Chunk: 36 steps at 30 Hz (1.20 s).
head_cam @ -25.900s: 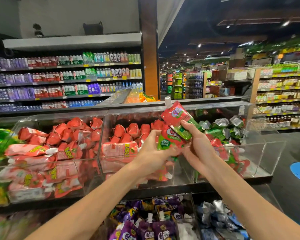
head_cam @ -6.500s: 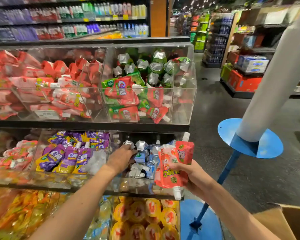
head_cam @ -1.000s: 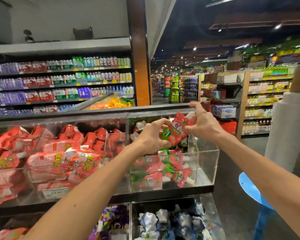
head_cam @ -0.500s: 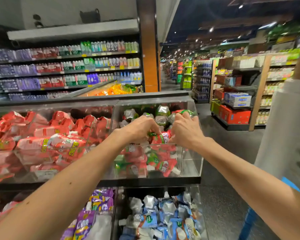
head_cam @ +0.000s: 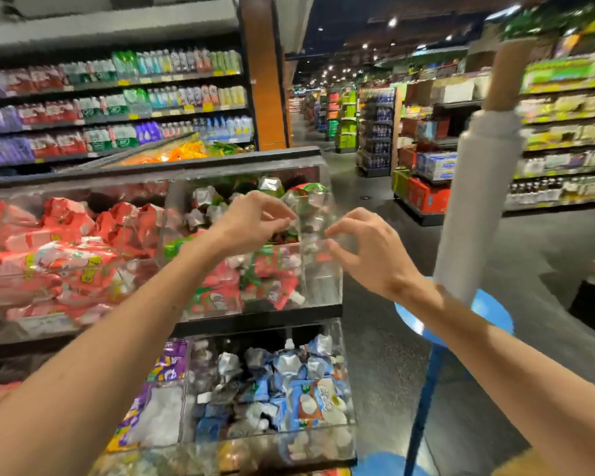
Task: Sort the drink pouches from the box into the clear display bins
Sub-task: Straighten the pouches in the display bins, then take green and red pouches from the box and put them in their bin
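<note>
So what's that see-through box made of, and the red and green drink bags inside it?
The see-through bin looks like hard clear plastic, probably acrylic: flat glossy walls, sharp edges, contents visible through it. The red and green pouches look like soft printed film with foil: crinkled silver bottoms catch the light.

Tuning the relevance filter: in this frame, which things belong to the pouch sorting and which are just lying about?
Job: left hand; right hand; clear plastic top-right display bin; red-and-green spouted drink pouches inside it.
Lying about: tall white wrapped roll on a blue round stand; back shelves of bottled drinks; red cartons across the aisle.
</note>
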Each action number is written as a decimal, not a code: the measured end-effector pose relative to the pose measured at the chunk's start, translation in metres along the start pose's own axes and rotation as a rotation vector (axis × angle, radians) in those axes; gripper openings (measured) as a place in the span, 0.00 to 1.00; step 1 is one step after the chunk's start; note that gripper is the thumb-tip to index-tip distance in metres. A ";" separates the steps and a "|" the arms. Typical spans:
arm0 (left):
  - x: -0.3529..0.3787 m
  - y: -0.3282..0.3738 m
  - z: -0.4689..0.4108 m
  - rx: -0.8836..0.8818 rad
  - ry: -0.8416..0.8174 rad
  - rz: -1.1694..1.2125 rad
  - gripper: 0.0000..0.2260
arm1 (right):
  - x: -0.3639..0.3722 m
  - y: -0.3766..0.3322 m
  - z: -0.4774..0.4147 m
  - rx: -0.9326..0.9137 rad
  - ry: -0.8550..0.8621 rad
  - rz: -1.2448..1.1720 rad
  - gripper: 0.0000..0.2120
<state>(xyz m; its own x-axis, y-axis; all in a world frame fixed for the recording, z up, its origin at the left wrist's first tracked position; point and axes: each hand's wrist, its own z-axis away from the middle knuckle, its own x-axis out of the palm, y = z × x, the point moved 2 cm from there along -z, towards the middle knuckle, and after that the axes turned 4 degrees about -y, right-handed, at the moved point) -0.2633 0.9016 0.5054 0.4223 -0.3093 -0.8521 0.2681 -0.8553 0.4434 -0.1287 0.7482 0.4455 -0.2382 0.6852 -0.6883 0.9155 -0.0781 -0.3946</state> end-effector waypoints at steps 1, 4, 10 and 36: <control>0.009 0.016 0.004 0.079 0.050 0.054 0.07 | -0.010 0.005 0.016 0.027 0.078 -0.025 0.11; 0.055 0.065 0.007 0.264 0.017 0.241 0.05 | -0.033 0.026 0.083 0.215 0.235 -0.083 0.07; 0.223 0.170 0.016 0.472 -0.290 0.442 0.05 | -0.071 0.079 0.289 0.751 0.374 -0.069 0.03; 0.935 0.321 0.045 0.581 -1.322 -0.271 0.26 | -0.034 0.505 0.757 2.304 0.754 -0.447 0.37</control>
<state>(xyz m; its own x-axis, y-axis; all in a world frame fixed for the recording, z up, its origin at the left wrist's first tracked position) 0.1786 0.3188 -0.1619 -0.7511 0.0109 -0.6601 -0.3048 -0.8926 0.3321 0.0962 0.1373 -0.1909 0.3374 0.8571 -0.3892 -0.8672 0.1221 -0.4828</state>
